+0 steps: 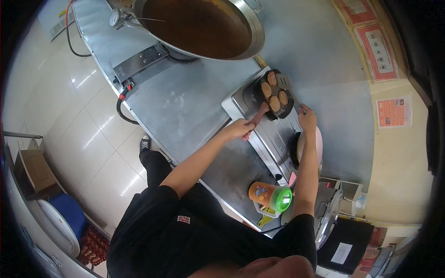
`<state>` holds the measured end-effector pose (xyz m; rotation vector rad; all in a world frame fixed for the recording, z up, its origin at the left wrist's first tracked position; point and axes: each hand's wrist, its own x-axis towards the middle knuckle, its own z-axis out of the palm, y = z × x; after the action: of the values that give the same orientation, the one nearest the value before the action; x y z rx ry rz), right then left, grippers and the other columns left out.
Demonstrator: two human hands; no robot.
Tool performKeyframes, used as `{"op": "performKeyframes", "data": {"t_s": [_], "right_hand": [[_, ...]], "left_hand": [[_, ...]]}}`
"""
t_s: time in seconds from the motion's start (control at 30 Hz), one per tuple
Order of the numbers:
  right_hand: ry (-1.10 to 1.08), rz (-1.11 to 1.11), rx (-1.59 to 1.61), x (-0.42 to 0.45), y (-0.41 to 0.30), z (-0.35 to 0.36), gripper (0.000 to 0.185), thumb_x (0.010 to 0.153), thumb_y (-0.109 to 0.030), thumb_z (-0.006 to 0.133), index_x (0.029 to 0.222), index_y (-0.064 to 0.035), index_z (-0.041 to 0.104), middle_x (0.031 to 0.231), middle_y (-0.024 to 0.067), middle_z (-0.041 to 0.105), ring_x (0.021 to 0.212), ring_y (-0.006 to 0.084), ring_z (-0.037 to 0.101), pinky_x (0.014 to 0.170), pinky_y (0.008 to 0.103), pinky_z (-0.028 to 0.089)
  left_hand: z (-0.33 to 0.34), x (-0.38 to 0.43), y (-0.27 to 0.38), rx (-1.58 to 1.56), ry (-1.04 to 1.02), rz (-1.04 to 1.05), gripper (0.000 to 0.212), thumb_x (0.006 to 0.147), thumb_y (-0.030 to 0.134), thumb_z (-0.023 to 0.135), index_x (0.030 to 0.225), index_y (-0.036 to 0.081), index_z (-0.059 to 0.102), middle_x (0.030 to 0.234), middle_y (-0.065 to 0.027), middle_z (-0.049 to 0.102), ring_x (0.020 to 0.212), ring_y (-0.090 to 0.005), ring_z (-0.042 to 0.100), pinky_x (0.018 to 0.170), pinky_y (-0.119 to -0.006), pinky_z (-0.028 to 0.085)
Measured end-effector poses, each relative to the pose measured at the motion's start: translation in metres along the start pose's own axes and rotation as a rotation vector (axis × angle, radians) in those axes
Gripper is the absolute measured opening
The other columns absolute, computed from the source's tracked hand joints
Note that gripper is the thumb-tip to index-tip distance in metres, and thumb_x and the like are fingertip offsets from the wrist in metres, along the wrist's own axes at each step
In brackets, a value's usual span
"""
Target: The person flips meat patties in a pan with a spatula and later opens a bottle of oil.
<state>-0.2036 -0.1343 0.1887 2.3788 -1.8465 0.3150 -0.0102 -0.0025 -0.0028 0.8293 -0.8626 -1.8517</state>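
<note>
My left hand (240,129) grips the brown handle (260,115) of a small dark frying pan (288,110). Several browned round patties (274,103) lie in the pan, which rests on the far burner of a two-burner gas stove (267,139). My right hand (307,118) is closed around the handle of a slotted metal spatula (284,82). The spatula's blade is over the pan's right side, beside the patties; whether it touches one I cannot tell. Below my right hand, a pale round pan (318,146) sits on the nearer burner, partly hidden by my forearm.
A wide metal wok (258,34) of dark brown liquid stands on a burner at the top, with a dial thermometer (114,18) at its rim. An orange jar with a green lid (281,199) stands near the stove's lower end. A hose (121,111) hangs at the table edge.
</note>
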Motion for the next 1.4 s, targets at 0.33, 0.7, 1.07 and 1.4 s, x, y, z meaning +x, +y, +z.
{"op": "performKeyframes", "data": {"t_s": [0.33, 0.7, 1.07, 1.4], "right_hand": [[-0.064, 0.059, -0.059, -0.003, 0.036, 0.01, 0.029, 0.081, -0.026, 0.057, 0.106, -0.0144, 0.068, 0.099, 0.0194, 0.065, 0.095, 0.0373, 0.062, 0.085, 0.0433, 0.048], [-0.277, 0.02, -0.009, 0.002, 0.051, -0.056, 0.031, 0.076, -0.023, 0.064, 0.102, -0.007, 0.069, 0.089, 0.016, 0.069, 0.086, 0.0265, 0.066, 0.08, 0.0336, 0.049], [-0.494, 0.094, 0.168, 0.018, 0.067, -0.065, 0.03, 0.075, -0.028, 0.063, 0.098, -0.0106, 0.071, 0.075, 0.0149, 0.067, 0.071, 0.0281, 0.063, 0.069, 0.0382, 0.047], [-0.372, 0.048, 0.144, -0.007, 0.055, -0.041, 0.029, 0.077, -0.027, 0.061, 0.099, -0.0106, 0.071, 0.077, 0.0152, 0.068, 0.071, 0.0276, 0.063, 0.07, 0.0384, 0.047]], "left_hand": [[0.002, -0.001, 0.0, 0.028, 0.003, -0.007, 0.028, 0.095, 0.031, 0.049, 0.088, 0.004, 0.055, 0.072, -0.001, 0.054, 0.063, -0.012, 0.057, 0.058, -0.026, 0.049], [0.005, -0.005, 0.011, 0.068, 0.037, -0.052, 0.029, 0.095, 0.032, 0.048, 0.088, 0.005, 0.054, 0.074, -0.0012, 0.054, 0.063, -0.0113, 0.056, 0.058, -0.026, 0.048], [0.004, -0.006, 0.014, 0.07, 0.009, -0.068, 0.028, 0.095, 0.031, 0.049, 0.088, 0.004, 0.054, 0.073, -0.0013, 0.054, 0.062, -0.0112, 0.057, 0.057, -0.025, 0.048], [0.012, 0.0, 0.009, 0.061, -0.005, -0.066, 0.029, 0.095, 0.032, 0.049, 0.09, 0.004, 0.054, 0.074, -0.0015, 0.054, 0.063, -0.0119, 0.057, 0.058, -0.025, 0.049]]}}
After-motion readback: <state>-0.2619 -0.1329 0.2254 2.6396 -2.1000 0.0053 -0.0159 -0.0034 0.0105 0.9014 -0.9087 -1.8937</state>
